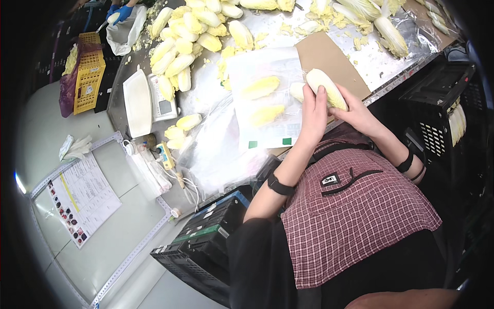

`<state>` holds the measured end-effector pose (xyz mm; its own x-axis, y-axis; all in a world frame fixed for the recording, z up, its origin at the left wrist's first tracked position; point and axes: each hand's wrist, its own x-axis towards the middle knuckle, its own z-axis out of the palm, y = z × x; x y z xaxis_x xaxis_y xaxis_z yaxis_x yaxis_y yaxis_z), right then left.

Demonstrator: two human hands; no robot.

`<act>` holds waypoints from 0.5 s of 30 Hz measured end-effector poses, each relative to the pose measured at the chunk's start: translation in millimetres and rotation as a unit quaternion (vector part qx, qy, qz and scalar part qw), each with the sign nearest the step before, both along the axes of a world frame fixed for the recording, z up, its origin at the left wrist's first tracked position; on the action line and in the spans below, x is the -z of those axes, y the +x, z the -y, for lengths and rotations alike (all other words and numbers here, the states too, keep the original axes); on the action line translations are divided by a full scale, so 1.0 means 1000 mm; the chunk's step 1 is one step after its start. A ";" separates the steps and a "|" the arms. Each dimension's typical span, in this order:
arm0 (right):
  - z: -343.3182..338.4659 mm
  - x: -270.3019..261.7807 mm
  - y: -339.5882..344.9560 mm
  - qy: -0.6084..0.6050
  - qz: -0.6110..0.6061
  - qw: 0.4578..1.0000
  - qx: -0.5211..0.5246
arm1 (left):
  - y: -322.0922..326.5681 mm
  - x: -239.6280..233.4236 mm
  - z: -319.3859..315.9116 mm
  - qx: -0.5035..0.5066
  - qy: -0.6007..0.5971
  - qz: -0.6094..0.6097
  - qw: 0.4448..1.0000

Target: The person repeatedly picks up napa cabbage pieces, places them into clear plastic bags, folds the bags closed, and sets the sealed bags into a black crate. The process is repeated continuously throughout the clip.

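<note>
Both of my hands are on a small pale napa cabbage (326, 87), held a little above the bench. My right hand (351, 110) is wrapped around its lower end from the right. The thumb of my left hand (314, 110) presses its near side. Another napa cabbage (296, 91) shows its white end just behind my left fingers; whether they touch it is hidden. To the left lies a white and clear plastic bag (237, 112) with green squares. Two napa cabbages, an upper one (262, 87) and a lower one (267, 115), show under clear film there.
A heap of trimmed napa cabbages (181, 58) covers the back left. Beside it stands a scale (164, 98) with a white tray (138, 102). Cardboard (332, 61) lies beyond my hands. Black crates (208, 239) stand below the bench edge. A co-worker's blue-gloved hand (122, 14) holds a knife.
</note>
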<state>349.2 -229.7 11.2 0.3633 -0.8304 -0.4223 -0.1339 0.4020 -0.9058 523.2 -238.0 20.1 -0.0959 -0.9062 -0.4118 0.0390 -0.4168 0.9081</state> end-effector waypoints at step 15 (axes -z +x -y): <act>0.067 0.034 0.027 -0.230 -0.181 0.935 -0.200 | 0.164 0.101 0.005 -0.205 -0.025 0.358 0.910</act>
